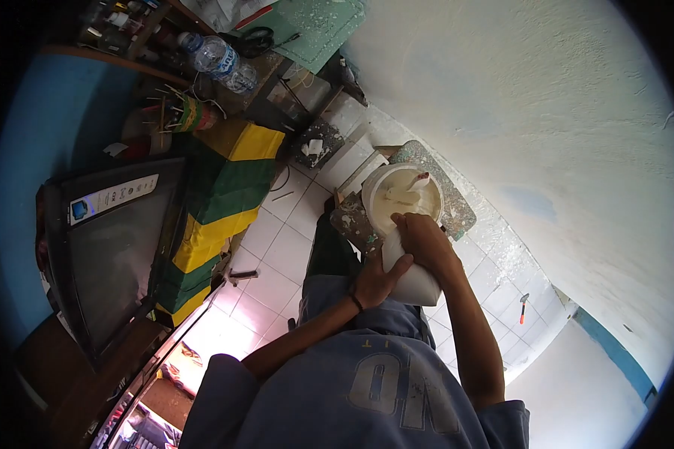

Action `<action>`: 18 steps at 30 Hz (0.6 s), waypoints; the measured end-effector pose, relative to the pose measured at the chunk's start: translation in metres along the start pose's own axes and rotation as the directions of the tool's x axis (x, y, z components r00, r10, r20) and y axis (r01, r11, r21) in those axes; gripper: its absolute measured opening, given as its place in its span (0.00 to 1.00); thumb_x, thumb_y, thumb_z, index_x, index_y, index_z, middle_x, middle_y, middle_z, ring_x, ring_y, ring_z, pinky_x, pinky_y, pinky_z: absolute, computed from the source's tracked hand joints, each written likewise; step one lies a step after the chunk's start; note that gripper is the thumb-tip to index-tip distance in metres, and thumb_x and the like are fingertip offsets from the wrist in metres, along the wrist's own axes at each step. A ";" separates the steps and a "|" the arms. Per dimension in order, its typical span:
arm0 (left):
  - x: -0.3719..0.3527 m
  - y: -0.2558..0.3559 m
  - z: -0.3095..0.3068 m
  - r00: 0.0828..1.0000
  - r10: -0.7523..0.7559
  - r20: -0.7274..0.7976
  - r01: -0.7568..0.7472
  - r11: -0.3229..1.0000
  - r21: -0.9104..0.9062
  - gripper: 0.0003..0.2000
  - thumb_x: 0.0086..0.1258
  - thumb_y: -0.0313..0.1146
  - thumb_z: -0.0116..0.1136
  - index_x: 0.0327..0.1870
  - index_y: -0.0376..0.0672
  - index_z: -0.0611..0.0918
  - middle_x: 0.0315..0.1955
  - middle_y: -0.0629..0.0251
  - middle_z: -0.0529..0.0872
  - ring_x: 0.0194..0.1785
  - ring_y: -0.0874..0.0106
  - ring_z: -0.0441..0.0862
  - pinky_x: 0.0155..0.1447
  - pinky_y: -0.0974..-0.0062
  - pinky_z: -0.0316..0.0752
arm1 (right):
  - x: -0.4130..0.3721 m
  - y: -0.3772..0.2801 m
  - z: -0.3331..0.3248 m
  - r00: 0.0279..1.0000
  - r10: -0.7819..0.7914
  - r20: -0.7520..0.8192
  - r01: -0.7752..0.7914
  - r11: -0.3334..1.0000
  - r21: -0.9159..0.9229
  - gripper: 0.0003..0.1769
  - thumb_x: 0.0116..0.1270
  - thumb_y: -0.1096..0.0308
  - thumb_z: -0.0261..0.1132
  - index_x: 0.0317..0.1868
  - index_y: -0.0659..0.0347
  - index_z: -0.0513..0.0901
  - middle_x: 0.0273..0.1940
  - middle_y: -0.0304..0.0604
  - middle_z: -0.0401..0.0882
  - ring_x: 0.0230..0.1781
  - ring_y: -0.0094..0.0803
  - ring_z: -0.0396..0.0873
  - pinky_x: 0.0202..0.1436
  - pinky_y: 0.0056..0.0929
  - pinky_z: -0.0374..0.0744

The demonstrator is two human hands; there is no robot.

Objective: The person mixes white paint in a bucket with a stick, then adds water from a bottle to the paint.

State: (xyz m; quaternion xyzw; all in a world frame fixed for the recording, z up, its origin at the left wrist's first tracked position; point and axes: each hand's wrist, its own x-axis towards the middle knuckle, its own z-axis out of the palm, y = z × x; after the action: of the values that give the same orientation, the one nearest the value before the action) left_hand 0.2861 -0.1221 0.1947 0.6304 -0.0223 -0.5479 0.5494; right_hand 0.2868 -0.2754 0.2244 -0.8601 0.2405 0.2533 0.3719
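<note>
A white bag (414,288) leans against my body, its upper end at the rim of a round white tub (366,196). My left hand (378,280) is wrapped round the bag's left side, low down. Higher up, my right hand (421,238) grips the bag's top near the tub. Inside the tub lies a pale cream material (398,200), with a whitish tool (419,182) sticking up at its right side. Under the tub is a paint-spattered board (457,200).
A black-framed screen (116,247) stands at left beside a green and yellow cloth (228,187). A plastic bottle (221,63) lies at upper left. A hammer (523,308) rests on the tiled floor (266,288) at right. The plastered wall (532,112) rises at right.
</note>
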 end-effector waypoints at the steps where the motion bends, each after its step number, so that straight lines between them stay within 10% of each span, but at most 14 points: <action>1: 0.001 0.000 -0.001 1.000 -0.002 0.004 0.002 1.000 0.018 0.30 0.66 0.52 0.59 0.57 0.32 0.71 0.45 0.51 0.81 0.48 0.63 0.81 0.53 0.66 0.74 | 0.002 0.004 0.003 1.000 -0.015 -0.001 0.015 1.000 -0.015 0.24 0.75 0.56 0.48 0.36 0.70 0.80 0.35 0.64 0.80 0.39 0.58 0.80 0.46 0.50 0.75; 18: 0.001 0.006 -0.002 1.000 -0.002 -0.010 0.002 0.998 0.055 0.28 0.66 0.52 0.59 0.54 0.33 0.74 0.42 0.53 0.83 0.45 0.63 0.82 0.51 0.67 0.75 | 0.000 -0.004 0.001 0.997 0.018 -0.078 -0.015 0.999 0.044 0.25 0.74 0.56 0.47 0.37 0.70 0.82 0.35 0.64 0.81 0.38 0.59 0.80 0.47 0.49 0.76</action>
State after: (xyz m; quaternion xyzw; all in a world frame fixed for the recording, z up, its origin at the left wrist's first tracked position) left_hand 0.2915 -0.1236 0.1979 0.6479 -0.0340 -0.5446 0.5315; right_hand 0.2891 -0.2721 0.2252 -0.8591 0.2674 0.2171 0.3786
